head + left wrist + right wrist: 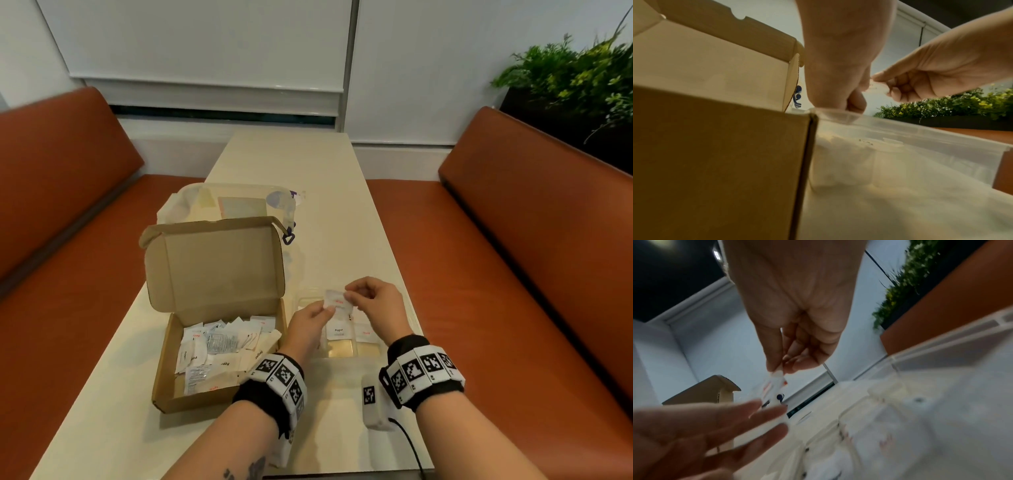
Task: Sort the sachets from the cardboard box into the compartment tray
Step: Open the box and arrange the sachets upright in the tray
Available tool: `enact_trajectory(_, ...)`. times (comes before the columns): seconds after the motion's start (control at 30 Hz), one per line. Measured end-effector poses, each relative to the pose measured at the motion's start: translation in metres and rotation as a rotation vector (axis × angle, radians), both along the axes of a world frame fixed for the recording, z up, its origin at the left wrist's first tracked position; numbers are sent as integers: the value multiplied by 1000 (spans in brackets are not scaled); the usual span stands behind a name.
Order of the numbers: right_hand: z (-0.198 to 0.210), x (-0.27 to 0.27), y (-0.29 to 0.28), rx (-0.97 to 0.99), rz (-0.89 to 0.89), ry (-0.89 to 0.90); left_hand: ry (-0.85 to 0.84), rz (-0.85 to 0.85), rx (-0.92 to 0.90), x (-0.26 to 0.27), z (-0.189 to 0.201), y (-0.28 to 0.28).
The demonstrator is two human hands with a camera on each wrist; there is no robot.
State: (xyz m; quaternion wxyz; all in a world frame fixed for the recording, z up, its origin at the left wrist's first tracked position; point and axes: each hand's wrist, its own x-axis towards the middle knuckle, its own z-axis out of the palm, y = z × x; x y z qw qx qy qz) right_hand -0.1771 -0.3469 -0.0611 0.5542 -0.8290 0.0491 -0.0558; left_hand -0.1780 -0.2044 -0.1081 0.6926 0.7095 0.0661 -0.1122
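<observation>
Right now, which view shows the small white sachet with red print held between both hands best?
The head view: the small white sachet with red print faces the camera above the clear tray, pinched by both hands. The right wrist view shows it edge-on and blurred; the left wrist view shows only a sliver.

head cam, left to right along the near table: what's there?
cardboard box → left hand → sachet pinched by both hands → right hand over the compartment tray → right orange bench.
</observation>
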Motion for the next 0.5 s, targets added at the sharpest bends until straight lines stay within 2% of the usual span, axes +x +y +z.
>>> enact_trajectory(0.13, 11, 5, -2, -238, 86, -4, -68, 79, 11, 0, -7, 2)
enact_trajectory(0.23, 15, 4, -1, -151, 59, -33, -65, 85, 2, 1, -9, 0)
enact_trajectory(0.3, 14, 2, 0, -90, 26, -19, -24, 108, -67, 2, -8, -3)
enact_trajectory(0.37, 12, 0, 0, -84, 45, 25, 11, 130, -149, 2, -7, -6)
enact_trajectory(0.5, 10, -4, -4, -8, 69, 59, 9, 113, -193, -2, -1, -10)
